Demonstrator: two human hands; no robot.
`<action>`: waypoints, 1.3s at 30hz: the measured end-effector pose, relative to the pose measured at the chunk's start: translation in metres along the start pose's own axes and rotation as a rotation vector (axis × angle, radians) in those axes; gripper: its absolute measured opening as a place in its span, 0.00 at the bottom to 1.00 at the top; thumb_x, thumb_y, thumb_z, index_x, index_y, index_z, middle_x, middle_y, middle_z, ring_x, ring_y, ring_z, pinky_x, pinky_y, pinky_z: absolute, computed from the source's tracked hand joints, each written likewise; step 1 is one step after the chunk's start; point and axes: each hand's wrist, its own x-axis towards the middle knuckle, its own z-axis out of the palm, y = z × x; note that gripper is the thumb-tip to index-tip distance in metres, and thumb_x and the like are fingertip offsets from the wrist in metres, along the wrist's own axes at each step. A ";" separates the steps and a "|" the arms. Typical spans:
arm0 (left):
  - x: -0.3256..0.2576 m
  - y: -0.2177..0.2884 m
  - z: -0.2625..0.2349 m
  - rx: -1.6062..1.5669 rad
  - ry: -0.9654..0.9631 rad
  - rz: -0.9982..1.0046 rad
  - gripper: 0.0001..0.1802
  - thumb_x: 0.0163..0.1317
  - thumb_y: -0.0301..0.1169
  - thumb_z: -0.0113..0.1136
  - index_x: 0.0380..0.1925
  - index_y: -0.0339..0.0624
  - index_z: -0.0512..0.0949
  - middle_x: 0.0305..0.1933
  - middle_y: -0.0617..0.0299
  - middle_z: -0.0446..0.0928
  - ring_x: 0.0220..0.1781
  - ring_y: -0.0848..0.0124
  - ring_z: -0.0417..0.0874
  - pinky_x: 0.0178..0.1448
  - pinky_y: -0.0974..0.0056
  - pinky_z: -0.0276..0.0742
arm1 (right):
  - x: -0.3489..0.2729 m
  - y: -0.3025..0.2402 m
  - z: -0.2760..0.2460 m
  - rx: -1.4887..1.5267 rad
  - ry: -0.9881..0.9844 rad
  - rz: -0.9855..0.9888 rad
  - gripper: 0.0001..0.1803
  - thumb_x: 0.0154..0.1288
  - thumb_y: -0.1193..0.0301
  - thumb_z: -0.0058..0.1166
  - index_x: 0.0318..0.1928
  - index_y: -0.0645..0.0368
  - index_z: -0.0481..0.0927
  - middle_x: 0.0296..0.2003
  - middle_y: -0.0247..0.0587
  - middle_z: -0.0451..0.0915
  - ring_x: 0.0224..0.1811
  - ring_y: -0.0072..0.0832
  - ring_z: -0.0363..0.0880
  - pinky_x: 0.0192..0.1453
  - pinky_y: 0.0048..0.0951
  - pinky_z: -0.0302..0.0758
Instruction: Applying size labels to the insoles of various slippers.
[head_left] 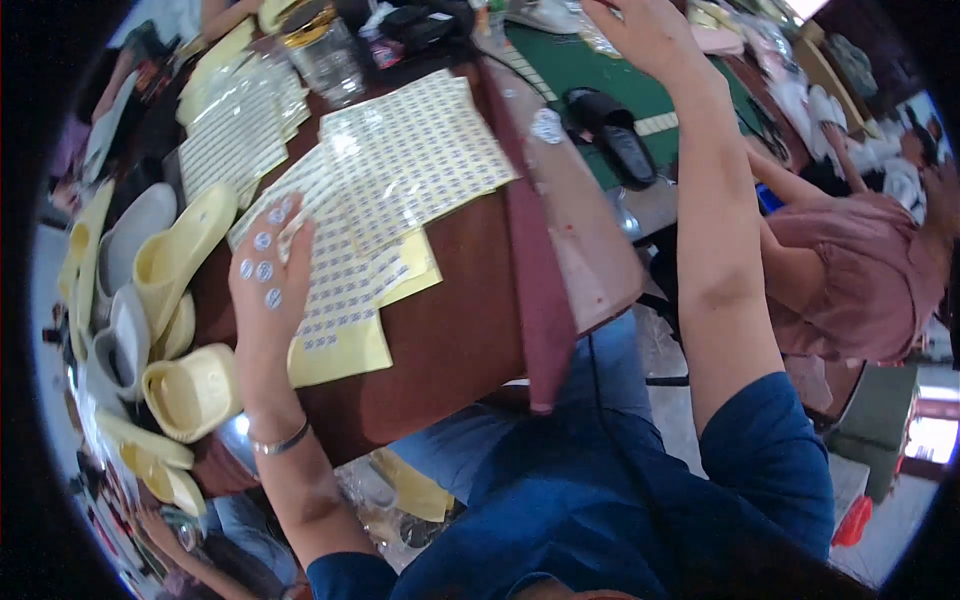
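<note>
Blue shirt (560, 490) nearest. Left hand (265, 285), dotted with stickers (264, 270), over sheets (420, 150); right hand (645, 35) well apart; cannot tell either grip. Brushing the sheets might dislodge stickers.

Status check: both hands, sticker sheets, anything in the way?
Left hand over yellow rectangular paper sticker sheets, round white stickers on its back. Right hand extended forward, grip unclear. Possible obstruction: black slide sandal on green mat.

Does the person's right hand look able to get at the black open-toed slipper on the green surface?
Probably yes: the bare right hand is just beyond the black open-toed slipper, and nothing visible covers it or blocks the way. Whether the fingertips already hold something is unclear.
</note>
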 end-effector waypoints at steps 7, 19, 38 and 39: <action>0.005 0.016 0.007 -0.113 -0.104 -0.015 0.15 0.68 0.24 0.61 0.53 0.30 0.80 0.48 0.46 0.85 0.49 0.59 0.87 0.56 0.60 0.81 | -0.075 0.174 0.081 -0.271 -0.329 0.285 0.17 0.71 0.61 0.47 0.41 0.57 0.86 0.43 0.52 0.86 0.47 0.51 0.86 0.52 0.51 0.81; 0.006 0.016 -0.001 -0.111 -0.147 -0.231 0.14 0.68 0.25 0.60 0.51 0.30 0.79 0.48 0.50 0.83 0.51 0.62 0.83 0.58 0.58 0.77 | -0.135 0.174 0.254 0.048 -0.392 0.544 0.28 0.66 0.55 0.61 0.58 0.62 0.78 0.53 0.55 0.79 0.61 0.51 0.75 0.65 0.47 0.74; 0.005 0.020 -0.002 -0.008 -0.182 -0.169 0.16 0.64 0.24 0.64 0.51 0.31 0.80 0.49 0.47 0.82 0.51 0.57 0.83 0.58 0.56 0.77 | -0.120 0.105 0.268 0.030 -0.327 0.405 0.24 0.54 0.54 0.63 0.46 0.57 0.83 0.48 0.51 0.80 0.57 0.48 0.76 0.57 0.51 0.77; 0.006 0.020 -0.002 0.002 -0.182 -0.153 0.16 0.62 0.24 0.65 0.50 0.31 0.80 0.48 0.46 0.82 0.49 0.54 0.83 0.56 0.56 0.78 | -0.119 0.105 0.271 0.030 -0.294 0.446 0.28 0.53 0.49 0.64 0.47 0.58 0.83 0.49 0.52 0.80 0.57 0.48 0.75 0.57 0.51 0.76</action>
